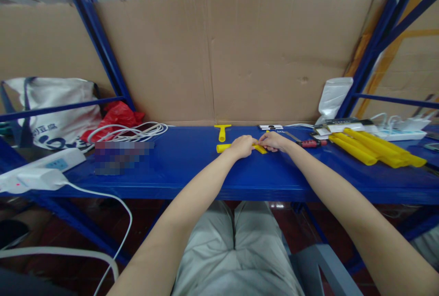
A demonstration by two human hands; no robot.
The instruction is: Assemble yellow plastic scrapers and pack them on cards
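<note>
Left hand (pixel 242 146), right hand (pixel 274 141) clasp yellow tube (pixel 222 148) — tote bag (pixel 58 104) leftward

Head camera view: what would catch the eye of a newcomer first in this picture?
Two hands meet at the middle of the blue shelf: the left hand and the right hand close on a yellow tube lying across it. A pile of similar yellow tubes lies at the right end of the shelf, and a wide cardboard sheet stands behind everything.
</note>
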